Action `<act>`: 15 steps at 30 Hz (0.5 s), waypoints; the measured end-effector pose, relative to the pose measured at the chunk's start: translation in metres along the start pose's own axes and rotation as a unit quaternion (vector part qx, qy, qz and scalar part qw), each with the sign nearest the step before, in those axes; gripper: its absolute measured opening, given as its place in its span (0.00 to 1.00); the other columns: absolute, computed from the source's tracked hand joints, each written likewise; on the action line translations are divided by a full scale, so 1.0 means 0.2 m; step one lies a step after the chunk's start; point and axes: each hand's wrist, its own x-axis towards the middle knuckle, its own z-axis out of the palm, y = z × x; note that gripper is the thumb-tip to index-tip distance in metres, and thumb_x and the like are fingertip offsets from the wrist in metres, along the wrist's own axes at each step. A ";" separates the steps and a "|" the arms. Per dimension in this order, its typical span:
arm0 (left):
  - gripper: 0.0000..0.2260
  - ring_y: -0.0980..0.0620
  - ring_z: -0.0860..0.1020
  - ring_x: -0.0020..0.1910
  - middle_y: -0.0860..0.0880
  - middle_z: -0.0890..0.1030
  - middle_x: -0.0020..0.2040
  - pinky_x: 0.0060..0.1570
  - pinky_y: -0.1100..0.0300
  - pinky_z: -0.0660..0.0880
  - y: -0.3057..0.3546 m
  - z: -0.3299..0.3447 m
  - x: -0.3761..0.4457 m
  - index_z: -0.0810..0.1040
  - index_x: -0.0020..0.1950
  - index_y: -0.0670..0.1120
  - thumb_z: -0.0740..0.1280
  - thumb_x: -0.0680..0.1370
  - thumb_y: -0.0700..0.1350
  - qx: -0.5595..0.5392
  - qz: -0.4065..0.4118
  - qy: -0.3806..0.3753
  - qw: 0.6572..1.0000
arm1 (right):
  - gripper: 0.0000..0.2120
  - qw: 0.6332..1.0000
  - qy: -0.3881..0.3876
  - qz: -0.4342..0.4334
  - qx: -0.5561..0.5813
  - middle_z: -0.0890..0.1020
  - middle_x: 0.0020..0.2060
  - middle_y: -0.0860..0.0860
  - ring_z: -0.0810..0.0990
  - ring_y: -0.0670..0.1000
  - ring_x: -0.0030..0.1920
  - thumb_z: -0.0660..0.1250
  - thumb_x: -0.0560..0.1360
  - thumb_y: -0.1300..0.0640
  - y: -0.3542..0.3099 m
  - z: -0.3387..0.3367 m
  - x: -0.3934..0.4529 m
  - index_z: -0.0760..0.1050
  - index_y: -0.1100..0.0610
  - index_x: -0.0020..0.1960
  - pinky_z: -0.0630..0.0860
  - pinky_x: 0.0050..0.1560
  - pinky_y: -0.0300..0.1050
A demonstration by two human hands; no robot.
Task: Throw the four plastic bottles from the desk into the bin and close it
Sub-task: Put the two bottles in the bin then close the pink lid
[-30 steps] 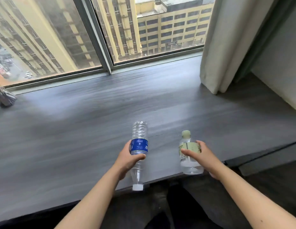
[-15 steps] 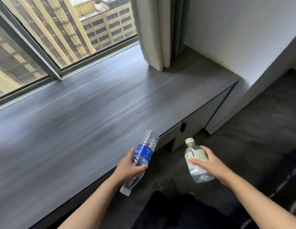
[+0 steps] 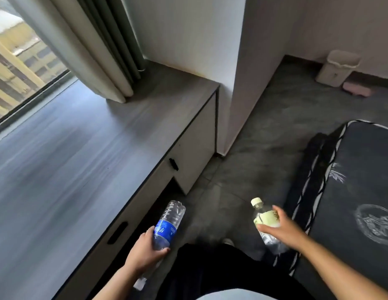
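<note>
Left hand (image 3: 143, 252) grip wraps blue-label bottle (image 3: 167, 226) (cap blurred); right hand (image 3: 284, 230) grip clasps green-label bottle (image 3: 265, 219).

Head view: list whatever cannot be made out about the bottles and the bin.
- Bin: small and far off in the head view; whether its lid is shut or what it holds cannot be told.
- Blue-label bottle: its cap end is blurred below the left hand.
- Green-label bottle: label print unreadable, its base covered by the right hand.
- Other two bottles: out of frame.
</note>
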 end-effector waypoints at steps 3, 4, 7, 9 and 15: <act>0.35 0.49 0.75 0.59 0.46 0.77 0.60 0.59 0.57 0.72 0.03 0.02 0.02 0.64 0.69 0.44 0.71 0.66 0.54 0.015 -0.010 -0.014 1.000 | 0.47 0.999 0.023 0.024 0.008 0.70 0.69 0.56 0.72 0.56 0.66 0.75 0.65 0.47 0.11 -0.05 -0.01 0.53 0.55 0.75 0.67 0.65 0.48; 0.36 0.49 0.74 0.60 0.46 0.77 0.61 0.60 0.58 0.71 0.05 0.01 0.04 0.63 0.70 0.44 0.72 0.66 0.54 0.015 -0.012 -0.020 1.000 | 0.48 0.999 0.030 0.030 0.014 0.70 0.70 0.56 0.71 0.56 0.67 0.76 0.64 0.48 0.15 -0.06 -0.01 0.53 0.56 0.75 0.67 0.66 0.49; 0.38 0.49 0.75 0.61 0.45 0.76 0.62 0.62 0.56 0.72 0.08 0.00 0.11 0.62 0.71 0.44 0.72 0.65 0.53 0.016 -0.007 -0.039 0.999 | 0.48 0.997 0.052 0.047 0.026 0.69 0.70 0.57 0.70 0.56 0.67 0.76 0.64 0.48 0.22 -0.09 0.01 0.53 0.57 0.75 0.66 0.67 0.49; 0.38 0.49 0.76 0.59 0.45 0.76 0.61 0.60 0.57 0.73 0.11 -0.02 0.17 0.61 0.71 0.45 0.72 0.65 0.53 0.027 -0.003 -0.052 0.998 | 0.48 0.995 0.069 0.063 0.039 0.70 0.69 0.58 0.71 0.57 0.66 0.76 0.64 0.49 0.27 -0.10 0.01 0.54 0.57 0.75 0.67 0.66 0.49; 0.37 0.47 0.76 0.59 0.43 0.76 0.62 0.61 0.55 0.72 0.28 -0.09 0.37 0.62 0.71 0.45 0.70 0.65 0.52 0.042 0.001 -0.074 0.996 | 0.46 0.983 0.121 0.125 0.051 0.73 0.66 0.62 0.74 0.60 0.63 0.78 0.63 0.51 0.39 -0.09 -0.03 0.58 0.60 0.73 0.70 0.62 0.51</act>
